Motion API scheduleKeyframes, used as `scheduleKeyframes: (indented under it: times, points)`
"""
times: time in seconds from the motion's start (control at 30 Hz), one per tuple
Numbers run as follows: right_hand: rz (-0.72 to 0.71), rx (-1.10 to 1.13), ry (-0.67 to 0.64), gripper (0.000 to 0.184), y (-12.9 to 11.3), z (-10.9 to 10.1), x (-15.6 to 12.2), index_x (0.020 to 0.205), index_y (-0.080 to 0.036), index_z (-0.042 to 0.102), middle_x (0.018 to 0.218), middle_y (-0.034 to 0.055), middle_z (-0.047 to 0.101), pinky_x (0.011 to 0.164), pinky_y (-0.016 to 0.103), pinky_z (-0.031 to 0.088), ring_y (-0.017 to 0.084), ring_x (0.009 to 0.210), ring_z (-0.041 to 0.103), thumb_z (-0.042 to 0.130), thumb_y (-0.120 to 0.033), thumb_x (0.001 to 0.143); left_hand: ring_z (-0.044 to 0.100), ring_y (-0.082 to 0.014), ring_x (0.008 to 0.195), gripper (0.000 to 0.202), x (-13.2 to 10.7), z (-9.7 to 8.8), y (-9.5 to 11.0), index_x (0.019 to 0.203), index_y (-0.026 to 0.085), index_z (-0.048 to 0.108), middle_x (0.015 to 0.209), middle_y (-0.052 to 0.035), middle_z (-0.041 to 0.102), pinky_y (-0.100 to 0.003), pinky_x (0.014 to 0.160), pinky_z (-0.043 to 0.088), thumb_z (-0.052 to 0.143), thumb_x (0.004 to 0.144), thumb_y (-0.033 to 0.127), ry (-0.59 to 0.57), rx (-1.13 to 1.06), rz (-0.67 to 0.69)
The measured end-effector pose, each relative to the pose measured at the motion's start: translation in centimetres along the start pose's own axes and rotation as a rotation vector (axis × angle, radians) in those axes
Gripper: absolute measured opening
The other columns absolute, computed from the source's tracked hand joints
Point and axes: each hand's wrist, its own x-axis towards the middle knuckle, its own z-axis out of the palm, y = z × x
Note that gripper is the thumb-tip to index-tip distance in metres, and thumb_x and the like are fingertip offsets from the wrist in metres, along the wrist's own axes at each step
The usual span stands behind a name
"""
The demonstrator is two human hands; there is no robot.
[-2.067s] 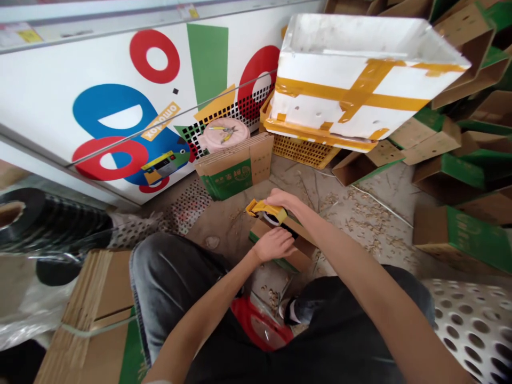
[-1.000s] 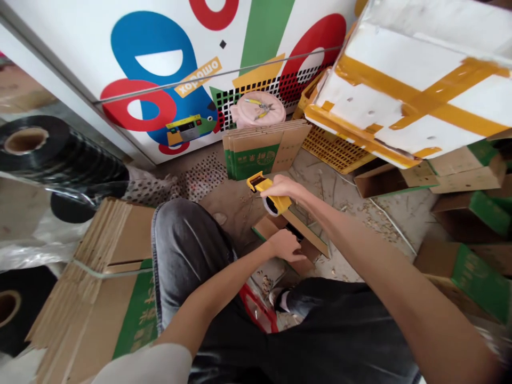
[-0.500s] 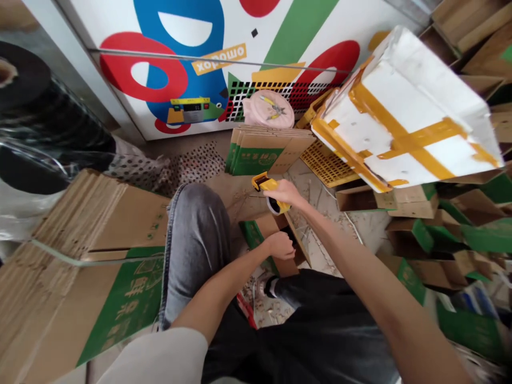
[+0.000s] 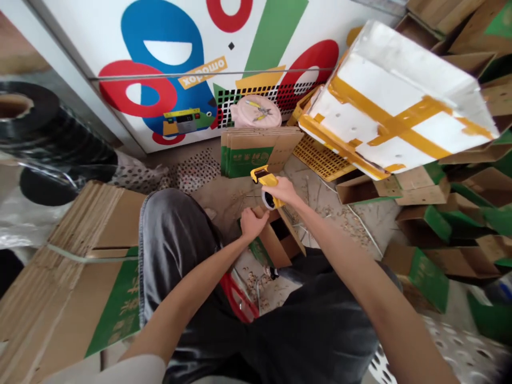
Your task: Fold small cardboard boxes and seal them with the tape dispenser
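My right hand [image 4: 283,190] is closed around a yellow tape dispenser [image 4: 264,180] and holds it just above a small brown and green cardboard box [image 4: 276,242] on the floor between my knees. My left hand [image 4: 252,222] is closed on the box's far left top edge, right beside the dispenser. The box stands tilted with its flaps up, and its inside is dark.
A bundle of flat cartons [image 4: 250,148] leans ahead, with a pink lid [image 4: 256,112] behind it. A white foam box with yellow tape [image 4: 396,101] rests on a yellow crate [image 4: 320,156]. Folded boxes [image 4: 436,224] pile up right; flat cartons [image 4: 92,256] and black film rolls [image 4: 48,138] lie left.
My left hand has moved from the box's near side up to its far top edge beside the dispenser. The box has tipped more upright. My right hand kept the dispenser above it.
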Motion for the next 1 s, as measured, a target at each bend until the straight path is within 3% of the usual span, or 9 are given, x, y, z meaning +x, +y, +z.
scheduleKeyframes:
  times: [0.1, 0.27, 0.47, 0.67, 0.8, 0.9, 1.0]
  points:
    - [-0.009, 0.038, 0.016, 0.036, 0.1, 0.2, 0.1, 0.105, -0.021, 0.079, 0.105, 0.0074, 0.08, 0.082, 0.027, 0.052, 0.024, 0.103, 0.075, 0.077, -0.046, 0.079, 0.069, -0.0374, 0.128, 0.067, 1.2, -1.1, 0.1, 0.122, 0.014, 0.068, 0.13, -0.0231, 0.074, -0.04, 0.104, 0.053, 0.065, 0.092, 0.073, -0.183, 0.096, 0.011]
    - [0.011, 0.084, 0.009, 0.037, 0.2, 0.7, 0.5, 0.104, -0.021, 0.08, 0.104, 0.0088, 0.079, 0.081, 0.028, 0.053, 0.025, 0.102, 0.075, 0.077, -0.048, 0.078, 0.073, -0.04, 0.122, 0.07, 2.2, -2.0, -0.2, 0.118, 0.012, 0.074, 0.125, -0.0259, 0.077, -0.04, 0.1, 0.055, 0.062, 0.091, 0.075, -0.275, 0.242, 0.07]
    - [-0.001, 0.116, -0.01, 0.039, -0.7, 0.9, 0.8, 0.107, -0.021, 0.079, 0.107, 0.0096, 0.079, 0.084, 0.031, 0.053, 0.026, 0.105, 0.075, 0.078, -0.047, 0.078, 0.073, -0.0389, 0.121, 0.069, 2.7, -0.7, -0.6, 0.122, 0.01, 0.072, 0.126, -0.0259, 0.076, -0.039, 0.099, 0.055, 0.062, 0.093, 0.071, -0.268, 0.283, 0.056]
    - [-0.022, 0.093, -0.021, 0.039, -1.2, 0.7, 1.1, 0.106, -0.02, 0.079, 0.108, 0.0102, 0.08, 0.082, 0.03, 0.054, 0.027, 0.107, 0.075, 0.08, -0.046, 0.078, 0.059, -0.0333, 0.138, 0.064, 2.4, 1.1, -0.7, 0.128, 0.016, 0.061, 0.144, -0.0199, 0.065, -0.037, 0.113, 0.046, 0.061, 0.097, 0.072, -0.11, 0.239, 0.128]
    - [-0.023, 0.067, 0.001, 0.039, -0.8, 0.7, 1.7, 0.108, -0.019, 0.078, 0.109, 0.0105, 0.08, 0.082, 0.03, 0.054, 0.027, 0.107, 0.075, 0.08, -0.045, 0.078, 0.052, -0.0376, 0.144, 0.074, 2.8, 1.2, 0.0, 0.133, 0.018, 0.057, 0.152, -0.0226, 0.058, -0.043, 0.113, 0.046, 0.054, 0.094, 0.082, -0.158, 0.209, 0.108]
    - [-0.003, 0.069, 0.01, 0.041, -0.7, 0.7, 2.0, 0.11, -0.019, 0.077, 0.111, 0.0105, 0.08, 0.082, 0.03, 0.054, 0.027, 0.109, 0.075, 0.079, -0.045, 0.078, 0.049, -0.045, 0.147, 0.092, 3.4, 1.5, 0.8, 0.137, 0.017, 0.054, 0.155, -0.028, 0.054, -0.052, 0.115, 0.043, 0.057, 0.084, 0.092, -0.198, 0.21, 0.04]
    - [0.018, 0.089, 0.012, 0.042, -0.7, 0.8, 1.9, 0.111, -0.019, 0.077, 0.112, 0.0105, 0.081, 0.082, 0.03, 0.054, 0.028, 0.109, 0.075, 0.079, -0.046, 0.079, 0.049, -0.0474, 0.147, 0.102, 3.7, 2.1, 1.4, 0.137, 0.014, 0.053, 0.152, -0.0312, 0.054, -0.057, 0.117, 0.04, 0.059, 0.077, 0.096, -0.16, 0.234, -0.016]
